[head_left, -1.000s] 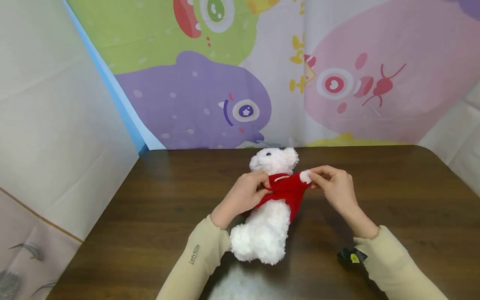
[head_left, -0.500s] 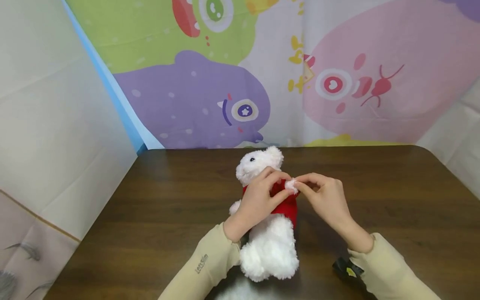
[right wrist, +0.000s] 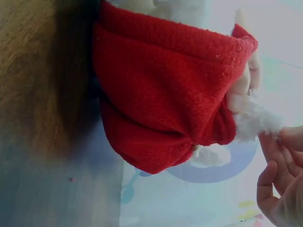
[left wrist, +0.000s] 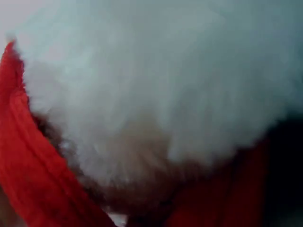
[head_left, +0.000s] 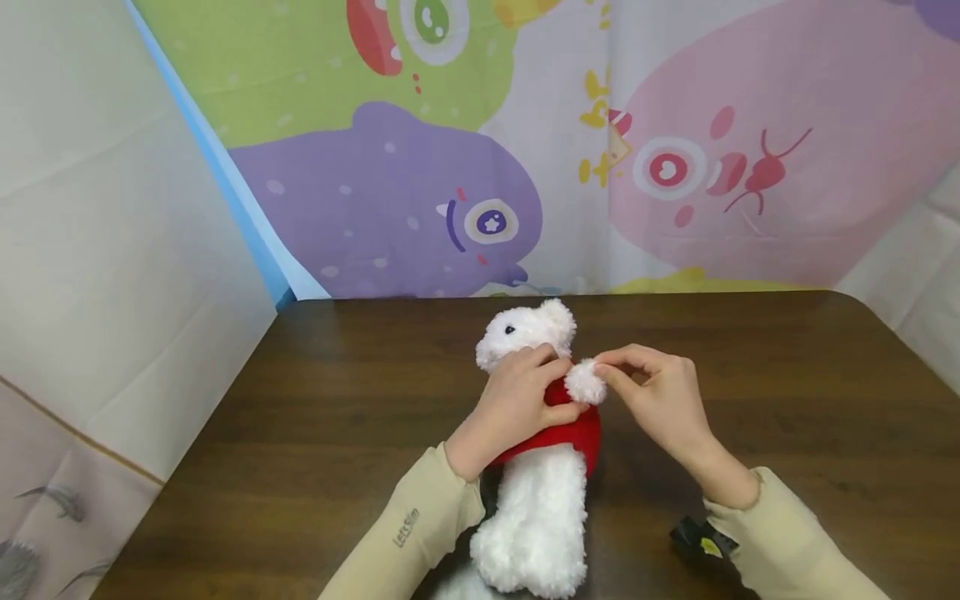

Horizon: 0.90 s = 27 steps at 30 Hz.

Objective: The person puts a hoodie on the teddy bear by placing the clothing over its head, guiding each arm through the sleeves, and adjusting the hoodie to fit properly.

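Note:
A white fluffy stuffed animal [head_left: 532,517] in a red fleece top [right wrist: 156,80] leans back over the table, its head [head_left: 517,333] toward the far edge. My right hand [head_left: 660,396] pinches the tip of its white paw [head_left: 585,382] between thumb and fingers. At the sleeve opening, my left hand [head_left: 517,408] grips the red top, thumb and fingers on either side of the paw. The right wrist view shows the paw sticking out of the red cuff [right wrist: 222,125]. White fur [left wrist: 156,80] fills most of the left wrist view, and the left hand's grip is hidden there.
The dark wooden table [head_left: 337,400] extends around the toy. A small black item with a yellow mark [head_left: 701,542] is beside the right sleeve, partly hidden. Behind the table hangs a cartoon-printed cloth [head_left: 420,208].
My left hand has shifted from the toy's chest to its sleeve. More of the white paw shows outside the cuff. The toy's head moved left and its legs came nearer.

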{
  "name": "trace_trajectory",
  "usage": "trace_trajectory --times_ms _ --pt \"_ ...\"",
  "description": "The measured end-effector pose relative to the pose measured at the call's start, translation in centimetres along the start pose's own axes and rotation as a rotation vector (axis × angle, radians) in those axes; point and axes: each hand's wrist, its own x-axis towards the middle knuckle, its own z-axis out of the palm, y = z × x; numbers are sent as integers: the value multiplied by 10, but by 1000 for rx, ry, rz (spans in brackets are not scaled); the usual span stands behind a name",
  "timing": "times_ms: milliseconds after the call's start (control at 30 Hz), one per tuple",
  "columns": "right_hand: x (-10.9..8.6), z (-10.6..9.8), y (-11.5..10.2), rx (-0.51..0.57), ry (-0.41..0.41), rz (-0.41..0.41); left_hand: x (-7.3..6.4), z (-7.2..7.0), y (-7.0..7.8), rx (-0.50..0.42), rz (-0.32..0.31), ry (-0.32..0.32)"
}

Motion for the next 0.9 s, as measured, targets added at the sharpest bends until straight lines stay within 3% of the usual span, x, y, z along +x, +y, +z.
trace_trajectory --times_ms 167,333,500,700,800,900 --pt "3 -2 5 27 -33 53 -1 2 1 59 -99 -50" --pt "5 -2 15 71 -106 155 -3 8 -2 -20 -176 -99" --pt "9 -8 21 22 -215 231 -4 8 -2 -106 -161 -100" --pt "8 -9 18 -24 -406 361 -4 12 7 -55 -136 -71" --pt "5 -5 17 -66 -449 351 -5 19 12 10 -123 -27" --pt "3 -2 17 -117 -405 285 -5 24 15 66 -129 23"
